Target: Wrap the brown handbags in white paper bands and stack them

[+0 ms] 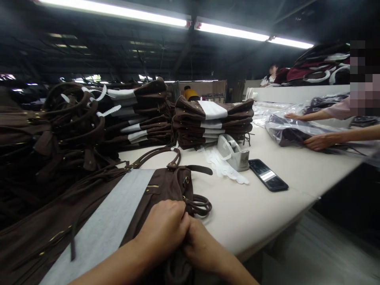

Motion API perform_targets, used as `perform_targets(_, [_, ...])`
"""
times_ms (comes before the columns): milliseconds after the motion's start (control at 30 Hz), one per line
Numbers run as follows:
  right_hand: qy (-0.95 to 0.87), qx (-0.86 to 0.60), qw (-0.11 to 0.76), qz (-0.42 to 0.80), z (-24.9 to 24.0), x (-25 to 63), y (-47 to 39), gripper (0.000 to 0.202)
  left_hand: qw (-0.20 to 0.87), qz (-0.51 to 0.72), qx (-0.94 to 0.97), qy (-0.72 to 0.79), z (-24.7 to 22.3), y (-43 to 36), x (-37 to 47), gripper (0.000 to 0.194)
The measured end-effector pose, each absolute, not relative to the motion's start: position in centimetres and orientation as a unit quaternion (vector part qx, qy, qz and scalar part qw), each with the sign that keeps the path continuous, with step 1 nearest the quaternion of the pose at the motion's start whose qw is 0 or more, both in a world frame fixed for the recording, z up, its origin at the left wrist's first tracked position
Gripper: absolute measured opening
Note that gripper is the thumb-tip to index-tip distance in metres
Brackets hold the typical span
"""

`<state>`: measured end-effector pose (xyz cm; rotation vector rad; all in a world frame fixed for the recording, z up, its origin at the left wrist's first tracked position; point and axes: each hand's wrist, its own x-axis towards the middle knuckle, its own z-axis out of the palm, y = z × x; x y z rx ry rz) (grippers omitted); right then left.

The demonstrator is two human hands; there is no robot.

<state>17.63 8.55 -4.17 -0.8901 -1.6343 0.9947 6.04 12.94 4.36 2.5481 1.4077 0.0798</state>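
Note:
A brown bag (154, 190) lies flat on the table in front of me, with a grey-white sheet (109, 221) laid across it. My left hand (163, 229) is closed on the bag's right edge, beside its coiled brown strap (200, 204). My right hand (202, 247) presses against the left one and grips the same edge of the bag from the side. The fingers of both hands are curled into the fabric.
Stacks of folded brown bags (212, 122) stand at the back, with more (59, 130) piled at the left. A tape dispenser (234, 152), white strips (225, 168) and a black phone (268, 175) lie on the table (267, 206). At the right another person's hands (319, 140) hold a plastic-wrapped bag (287, 130).

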Motion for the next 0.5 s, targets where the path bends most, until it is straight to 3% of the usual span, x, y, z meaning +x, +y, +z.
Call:
perform_targets(167, [-0.509, -0.399, 0.537, 0.542, -3.6, 18.6, 10.4, 0.021, 0.143, 0.058, 0.866, 0.476, 4.5, 12.6, 5.3, 0.025])
perform_targets(500, [-0.355, -0.351, 0.497, 0.709, -3.5, 18.9, 14.5, 0.040, 0.135, 0.027, 0.878, 0.459, 3.6, 11.1, 6.2, 0.014])
